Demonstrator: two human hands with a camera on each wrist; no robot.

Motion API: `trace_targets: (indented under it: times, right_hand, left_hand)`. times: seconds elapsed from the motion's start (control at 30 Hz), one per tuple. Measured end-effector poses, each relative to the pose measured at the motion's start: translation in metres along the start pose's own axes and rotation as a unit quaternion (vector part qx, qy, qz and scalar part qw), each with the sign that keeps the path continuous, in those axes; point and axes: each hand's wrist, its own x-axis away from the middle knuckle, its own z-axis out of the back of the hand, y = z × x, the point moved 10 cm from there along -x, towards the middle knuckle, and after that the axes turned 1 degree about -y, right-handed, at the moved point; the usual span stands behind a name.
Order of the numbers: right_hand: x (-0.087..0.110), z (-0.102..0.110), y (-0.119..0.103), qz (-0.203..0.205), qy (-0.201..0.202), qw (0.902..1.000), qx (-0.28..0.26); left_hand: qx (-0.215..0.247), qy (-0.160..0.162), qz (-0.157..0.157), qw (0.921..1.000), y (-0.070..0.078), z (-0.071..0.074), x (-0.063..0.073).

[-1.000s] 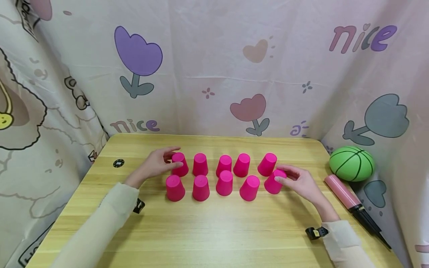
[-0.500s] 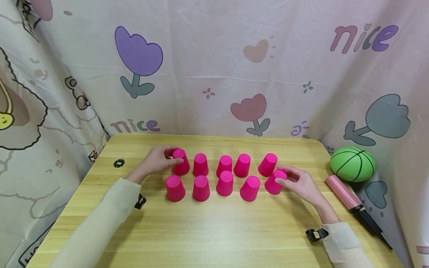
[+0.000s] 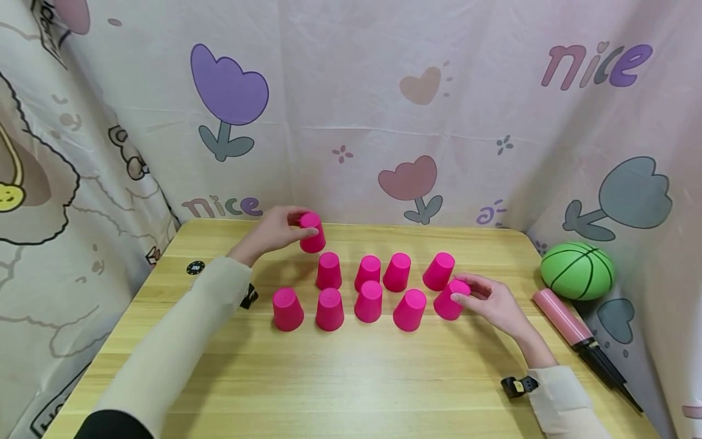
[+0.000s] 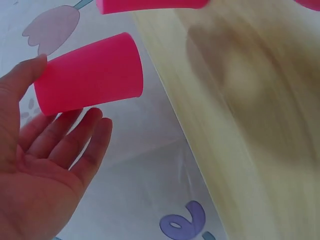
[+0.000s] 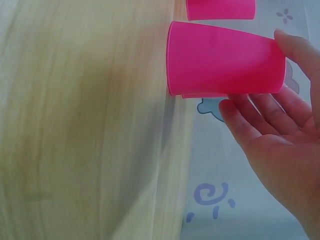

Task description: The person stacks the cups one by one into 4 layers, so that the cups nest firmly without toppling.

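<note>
Between thumb and fingers, my left hand (image 3: 276,230) pinches an upside-down pink cup (image 3: 312,234) near its closed top. The left wrist view shows this cup (image 4: 92,75) raised off the tabletop, its shadow falling on the wood. My right hand (image 3: 496,306) pinches the top of another inverted cup (image 3: 451,300) at the right end of the front row. In the right wrist view that cup's (image 5: 225,60) open rim is down at the wood. Several more pink cups stand upside down in two rows, among them a front-left cup (image 3: 287,310) and a back-left cup (image 3: 329,271).
A black chip (image 3: 195,267) lies at the left of the wooden table (image 3: 351,384). By the right edge are a green ball (image 3: 577,271) and a pink-and-black hand pump (image 3: 584,347). A printed curtain (image 3: 323,73) hangs close behind the table.
My left hand has lifted the back-left end cup from its row and carried it up, away from me and slightly right. My right hand has stayed on its cup.
</note>
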Motion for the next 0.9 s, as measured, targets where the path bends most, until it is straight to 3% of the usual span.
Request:
trace_targets:
  times: [0.4, 0.57, 0.73, 0.9]
  right_hand:
    - [0.000, -0.001, 0.002, -0.006, 0.000, 1.0000, 0.000]
    - [-0.001, -0.001, -0.001, 0.004, -0.001, 1.0000, -0.006]
    - [0.002, 0.000, -0.004, 0.009, 0.006, 0.9997, -0.020]
    - [0.002, -0.001, -0.008, 0.012, 0.009, 0.9997, -0.018]
  left_hand:
    - [-0.016, -0.007, 0.049, 0.9987, 0.015, -0.015, -0.047]
    - [-0.022, -0.002, 0.070, 0.9973, 0.016, -0.021, -0.059]
    - [-0.024, 0.004, 0.081, 0.9964, 0.011, -0.035, -0.070]
    - [-0.007, 0.003, 0.094, 0.9956, 0.005, -0.044, -0.073]
